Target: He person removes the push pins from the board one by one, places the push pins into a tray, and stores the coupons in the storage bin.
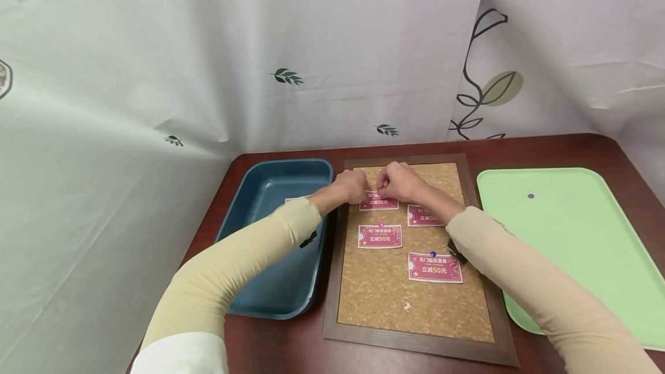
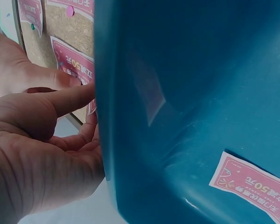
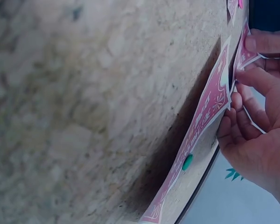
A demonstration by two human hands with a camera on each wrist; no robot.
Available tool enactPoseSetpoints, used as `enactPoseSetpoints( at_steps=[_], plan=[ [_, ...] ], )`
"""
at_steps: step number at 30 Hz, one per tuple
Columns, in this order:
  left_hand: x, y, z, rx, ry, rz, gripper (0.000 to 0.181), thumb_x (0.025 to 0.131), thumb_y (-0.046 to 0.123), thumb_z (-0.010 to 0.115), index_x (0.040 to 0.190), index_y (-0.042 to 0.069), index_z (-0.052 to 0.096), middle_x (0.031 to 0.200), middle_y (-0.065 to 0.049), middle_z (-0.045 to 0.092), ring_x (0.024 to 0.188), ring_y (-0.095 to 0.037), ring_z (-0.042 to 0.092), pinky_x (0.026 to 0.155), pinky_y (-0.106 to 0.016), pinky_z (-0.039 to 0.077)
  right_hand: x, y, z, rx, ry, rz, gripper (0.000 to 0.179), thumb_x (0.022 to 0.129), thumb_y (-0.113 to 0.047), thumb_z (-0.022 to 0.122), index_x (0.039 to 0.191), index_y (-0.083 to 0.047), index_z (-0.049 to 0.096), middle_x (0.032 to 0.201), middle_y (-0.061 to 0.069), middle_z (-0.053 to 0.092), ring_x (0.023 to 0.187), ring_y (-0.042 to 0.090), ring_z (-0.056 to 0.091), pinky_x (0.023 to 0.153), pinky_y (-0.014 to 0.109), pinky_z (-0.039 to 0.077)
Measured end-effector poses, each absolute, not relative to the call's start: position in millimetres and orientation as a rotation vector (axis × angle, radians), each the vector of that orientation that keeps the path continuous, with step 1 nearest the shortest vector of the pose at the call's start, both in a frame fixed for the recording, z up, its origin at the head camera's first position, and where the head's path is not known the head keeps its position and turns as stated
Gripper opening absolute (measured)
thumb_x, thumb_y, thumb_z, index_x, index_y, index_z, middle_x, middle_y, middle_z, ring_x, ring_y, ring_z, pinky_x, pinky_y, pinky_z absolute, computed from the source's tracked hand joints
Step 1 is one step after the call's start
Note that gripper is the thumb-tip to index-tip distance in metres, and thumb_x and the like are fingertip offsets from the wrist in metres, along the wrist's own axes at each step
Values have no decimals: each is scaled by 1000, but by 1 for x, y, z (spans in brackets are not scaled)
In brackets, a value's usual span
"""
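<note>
The pink-and-red coupon (image 1: 379,203) I am working on is lying at the upper left of the corkboard (image 1: 374,299), near its wooden frame. My left hand (image 1: 353,185) is gripping it at the left side, thumb and fingers pinching the paper. My right hand (image 1: 401,182) is bending over its upper edge, the fingers curling together and pinching there; whether they are also holding a pin I cannot tell.

Just to the right, a second coupon (image 1: 423,216) is sitting partly behind my right wrist, a green pin (image 3: 187,162) showing on it and its paper lifting off the cork. Below mine, a third coupon (image 1: 380,237) is hanging from a pink pin (image 1: 381,225), and lower right a fourth coupon (image 1: 435,270) is hanging from a blue pin (image 1: 433,254). A small pale mark (image 1: 407,306) is showing on the cork near the bottom.

To the left of the board, a blue bin (image 1: 312,305) is standing with a loose coupon (image 2: 252,186) inside. To the right, a green tray (image 1: 561,235) is holding one purple pin (image 1: 531,195). All of this is resting on a dark red counter (image 1: 275,348), and a pale sheet with leaf prints (image 1: 332,33) is hanging behind.
</note>
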State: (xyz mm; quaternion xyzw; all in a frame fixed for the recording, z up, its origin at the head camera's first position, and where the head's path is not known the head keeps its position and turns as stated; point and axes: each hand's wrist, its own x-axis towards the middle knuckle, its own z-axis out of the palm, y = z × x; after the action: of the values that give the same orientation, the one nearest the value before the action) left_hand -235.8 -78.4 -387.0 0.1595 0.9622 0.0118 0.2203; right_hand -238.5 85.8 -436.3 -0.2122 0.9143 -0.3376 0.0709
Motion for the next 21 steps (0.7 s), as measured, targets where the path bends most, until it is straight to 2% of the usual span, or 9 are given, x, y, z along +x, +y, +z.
enactPoseSetpoints(
  at_steps=[6, 11, 17, 21],
  plan=[
    [-240, -82, -386, 433, 2649, 106, 15, 100, 21, 73, 92, 13, 82, 66, 5, 59, 69, -13, 53, 61, -24, 41, -240, 84, -440, -707, 2813, -958, 8, 81, -9, 81, 84, -6, 74, 70, 0, 64, 68, 16, 57, 70, 34, 50],
    [-240, -84, -385, 418, 2673, 163, 12, 98, 22, 74, 96, 13, 83, 73, 6, 64, 75, -14, 55, 64, -24, 42, -241, 82, -442, -754, 2850, -889, 10, 79, -9, 80, 81, -7, 70, 72, 2, 63, 67, 17, 56, 63, 34, 49],
    [-240, -85, -384, 418, 2672, 178, 13, 98, 21, 74, 96, 13, 83, 72, 5, 62, 76, -15, 55, 64, -25, 41, -240, 79, -442, -765, 2879, -821, 17, 78, -9, 81, 79, -10, 64, 77, 4, 63, 68, 19, 58, 61, 34, 48],
    [-241, -85, -384, 402, 2664, 202, 12, 98, 19, 74, 96, 12, 83, 72, 5, 63, 74, -15, 55, 63, -24, 42, -240, 78, -442, -771, 2890, -815, 15, 76, -8, 80, 79, -10, 65, 76, 4, 64, 67, 19, 59, 61, 34, 50]
  ],
)
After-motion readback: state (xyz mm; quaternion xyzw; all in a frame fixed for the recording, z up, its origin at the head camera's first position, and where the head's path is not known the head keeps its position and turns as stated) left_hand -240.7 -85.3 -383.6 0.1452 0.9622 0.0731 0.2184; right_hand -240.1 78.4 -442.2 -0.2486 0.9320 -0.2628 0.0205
